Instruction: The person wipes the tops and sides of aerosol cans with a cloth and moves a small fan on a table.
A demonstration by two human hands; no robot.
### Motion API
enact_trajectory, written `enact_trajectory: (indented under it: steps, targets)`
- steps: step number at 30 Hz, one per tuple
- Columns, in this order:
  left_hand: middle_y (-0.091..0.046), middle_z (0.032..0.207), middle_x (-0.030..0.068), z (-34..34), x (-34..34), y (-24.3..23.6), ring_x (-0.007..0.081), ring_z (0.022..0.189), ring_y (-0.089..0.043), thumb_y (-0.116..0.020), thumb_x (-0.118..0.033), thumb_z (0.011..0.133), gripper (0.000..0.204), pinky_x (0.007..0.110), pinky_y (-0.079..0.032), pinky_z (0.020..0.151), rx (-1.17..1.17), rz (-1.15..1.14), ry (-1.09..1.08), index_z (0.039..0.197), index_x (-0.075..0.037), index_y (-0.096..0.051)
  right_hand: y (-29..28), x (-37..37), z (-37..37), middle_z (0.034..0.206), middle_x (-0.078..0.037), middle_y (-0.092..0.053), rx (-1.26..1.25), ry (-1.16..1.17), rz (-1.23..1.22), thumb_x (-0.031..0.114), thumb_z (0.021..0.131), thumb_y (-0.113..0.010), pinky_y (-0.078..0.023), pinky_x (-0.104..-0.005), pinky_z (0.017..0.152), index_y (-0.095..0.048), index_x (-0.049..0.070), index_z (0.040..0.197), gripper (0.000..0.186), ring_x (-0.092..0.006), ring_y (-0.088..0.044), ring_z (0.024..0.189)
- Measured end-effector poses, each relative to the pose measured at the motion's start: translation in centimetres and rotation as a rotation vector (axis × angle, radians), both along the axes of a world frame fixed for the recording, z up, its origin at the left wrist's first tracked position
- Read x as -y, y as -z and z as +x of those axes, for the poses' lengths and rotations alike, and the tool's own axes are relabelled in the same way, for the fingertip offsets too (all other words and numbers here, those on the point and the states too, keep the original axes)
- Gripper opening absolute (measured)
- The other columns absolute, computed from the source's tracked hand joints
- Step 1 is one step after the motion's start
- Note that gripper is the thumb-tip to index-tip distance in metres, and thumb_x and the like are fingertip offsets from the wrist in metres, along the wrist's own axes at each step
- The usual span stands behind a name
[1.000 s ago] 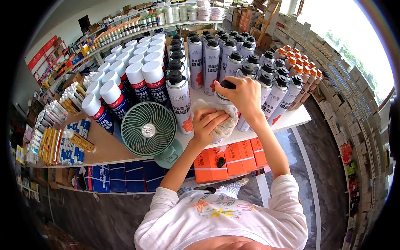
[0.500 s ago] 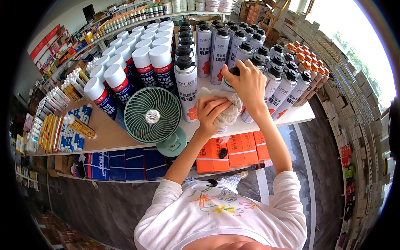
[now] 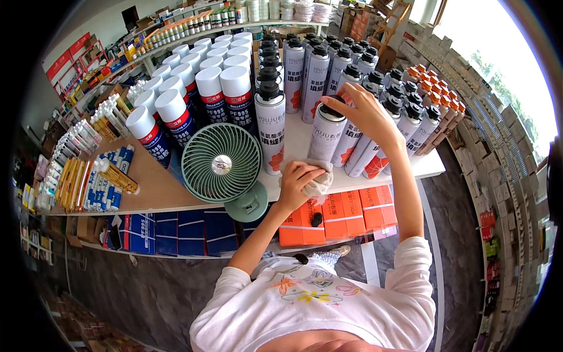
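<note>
The left hand (image 3: 300, 182) has the cloth (image 3: 318, 176) bunched in its grip, fingers curled over the top of it. Half a second ago that cloth was wrapped across the front of the can (image 3: 327, 136); now it has slid down to the can's lower end, near the front edge of the surface (image 3: 295, 134). The can's pale front and its dark printing, mostly covered before, now show (the foot is hidden behind the cloth, so I cannot tell whether it rests on the surface).

The right hand (image 3: 368, 114) remains at the top of the can, as in both earlier views, its grip narrow, thumb and fingers about the black cap. More of that cap shows now than before.

The can is in front of the rows of black-capped cans (image 3: 316, 82), just beside its neighbours on the right and apart from the single can (image 3: 271, 129) to its left. The green fan (image 3: 221, 165) keeps its place left of the hands, in front of the white-capped cans (image 3: 237, 97). Below, the orange boxes (image 3: 345, 218) are unchanged, the small black piece (image 3: 316, 220) still lying against one of them.
</note>
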State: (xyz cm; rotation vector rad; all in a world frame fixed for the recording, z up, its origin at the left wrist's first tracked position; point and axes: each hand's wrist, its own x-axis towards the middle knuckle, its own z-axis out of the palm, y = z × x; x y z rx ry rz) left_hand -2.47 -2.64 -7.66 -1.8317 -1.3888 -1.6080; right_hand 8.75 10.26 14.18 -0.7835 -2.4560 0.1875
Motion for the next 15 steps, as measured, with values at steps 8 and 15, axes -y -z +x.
enact_trajectory:
  steps: [8, 15]
  targets:
    - [-0.068, 0.099, -0.0014, 0.0, -1.3, -8.9, 0.0236, 0.092, -0.058, -0.083, -0.008, 0.06, 0.042, 0.035, -0.046, 0.079, 0.098, 0.171, -0.025, 0.102, -0.013, -0.074, 0.4, -4.4, 0.9, 0.117, -0.01, -0.07, -0.031, -0.539, -0.514, 0.029, 0.085, -0.078, -0.053, -0.0322, 0.093, -0.064, 0.01, 0.13, 0.051, -0.0149, -0.066, 0.103]
    - [-0.068, 0.096, -0.0003, -0.5, -3.9, -7.5, 0.0245, 0.088, -0.061, -0.083, -0.006, 0.058, 0.043, 0.036, -0.05, 0.073, 0.083, 0.309, 0.026, 0.099, -0.012, -0.074, 2.0, -4.5, 1.4, 0.096, -0.004, -0.073, -0.208, -0.477, -0.461, 0.018, 0.085, -0.077, -0.051, -0.0251, 0.068, -0.068, 0.012, 0.127, 0.043, -0.0071, -0.054, 0.069]
